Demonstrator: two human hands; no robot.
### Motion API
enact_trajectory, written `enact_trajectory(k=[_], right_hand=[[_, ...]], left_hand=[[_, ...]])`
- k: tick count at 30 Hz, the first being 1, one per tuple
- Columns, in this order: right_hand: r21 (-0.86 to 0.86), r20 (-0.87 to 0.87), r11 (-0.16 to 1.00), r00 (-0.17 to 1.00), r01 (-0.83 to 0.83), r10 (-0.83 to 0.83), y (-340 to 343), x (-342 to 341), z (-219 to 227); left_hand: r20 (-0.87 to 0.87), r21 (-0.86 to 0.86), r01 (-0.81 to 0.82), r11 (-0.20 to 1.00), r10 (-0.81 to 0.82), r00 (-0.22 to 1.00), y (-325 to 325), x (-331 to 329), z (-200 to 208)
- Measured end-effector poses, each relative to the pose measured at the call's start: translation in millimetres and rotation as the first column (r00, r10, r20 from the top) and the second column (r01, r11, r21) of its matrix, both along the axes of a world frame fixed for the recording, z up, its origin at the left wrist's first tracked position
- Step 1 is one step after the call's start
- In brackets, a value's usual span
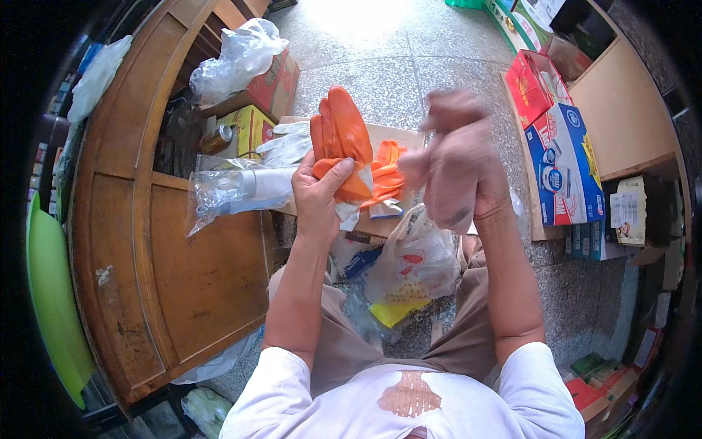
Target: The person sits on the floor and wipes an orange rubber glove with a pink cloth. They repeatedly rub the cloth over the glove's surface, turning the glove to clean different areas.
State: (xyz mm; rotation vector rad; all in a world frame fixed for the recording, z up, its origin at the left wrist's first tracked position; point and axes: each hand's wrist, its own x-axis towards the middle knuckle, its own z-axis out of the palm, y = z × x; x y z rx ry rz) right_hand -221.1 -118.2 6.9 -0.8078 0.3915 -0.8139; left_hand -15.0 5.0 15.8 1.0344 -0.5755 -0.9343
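Head view shows our left hand [319, 192], its grip clenched on one orange glove [340, 139] held fingers-up. Just right of that grip, a second orange glove [386, 175] lies on a cardboard box [398, 139]. Our right hand [457, 164] is blurred; we cannot tell its grip. One plastic bag [409, 267] sits below.

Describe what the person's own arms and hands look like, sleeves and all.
Both forearms are bare, coming out of short white sleeves on a white shirt. The left hand is bare, with no glove, ring or watch visible. The right hand is motion-blurred, so details on it are unclear.
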Motion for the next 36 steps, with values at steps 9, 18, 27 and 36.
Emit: enact_trajectory(k=[9,18,27,36], right_hand=[[-0.75,-0.388,0.661,0.831,-0.034,-0.398,23.6,23.1,-11.5],[-0.425,-0.321,0.897,0.907,0.119,-0.272,52.7,54.0,-19.4],[-0.138,-0.137,0.91,0.902,0.392,-0.409,63.7,61.6,-20.3],[0.023,-0.118,0.985,0.978,0.173,-0.169,9.0,48.9,-31.2]], left_hand=[[-0.04,0.013,0.149,0.989,-0.148,0.988,3.1,-2.2,9.3],[0.43,0.129,0.062,0.99,-0.112,0.896,0.7,-21.1,-8.3],[0.315,0.09,0.101,0.991,-0.125,0.941,0.5,-38.5,-13.5],[0.108,0.107,0.251,0.962,-0.262,0.959,3.4,-32.4,-3.1]])
